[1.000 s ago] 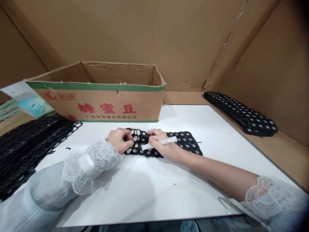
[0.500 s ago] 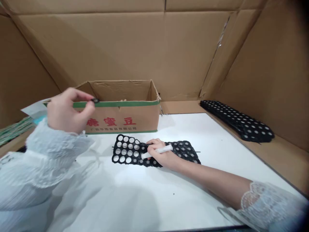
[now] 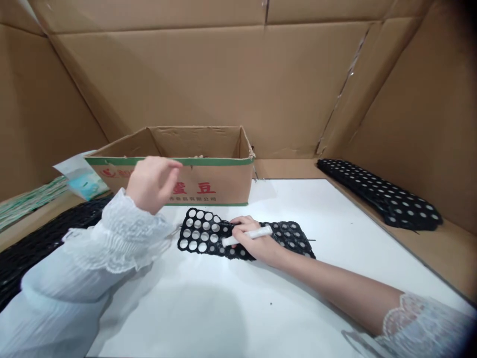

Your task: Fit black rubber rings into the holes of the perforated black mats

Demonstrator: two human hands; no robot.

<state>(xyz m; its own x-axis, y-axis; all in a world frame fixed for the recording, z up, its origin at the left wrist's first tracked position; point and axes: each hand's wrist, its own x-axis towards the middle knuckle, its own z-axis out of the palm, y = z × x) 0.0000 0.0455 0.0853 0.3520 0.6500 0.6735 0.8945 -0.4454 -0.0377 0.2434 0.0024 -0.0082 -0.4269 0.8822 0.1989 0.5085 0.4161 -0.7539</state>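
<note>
A black sheet with rows of round holes (image 3: 203, 224) lies on the white board. The holes at its left end are open and white, while those further right look smaller and greyer. Resting on the sheet's middle, my right hand (image 3: 253, 239) holds a white pen-like tool (image 3: 248, 235) that slants down to the left. My left hand (image 3: 152, 183) is raised in front of the cardboard box (image 3: 227, 181), its thumb and forefinger apart at the tips. Nothing shows between them.
A stack of black sheets with pale dots (image 3: 380, 191) lies at the right. Black material (image 3: 44, 238) and green-white strands (image 3: 33, 201) are on the left, near a white and blue packet (image 3: 85, 181). Cardboard walls surround the white board (image 3: 316, 293).
My left hand has moved right and down, and the small dark piece between its fingertips no longer shows. The view has shifted a little. My right hand stays on the sheet.
</note>
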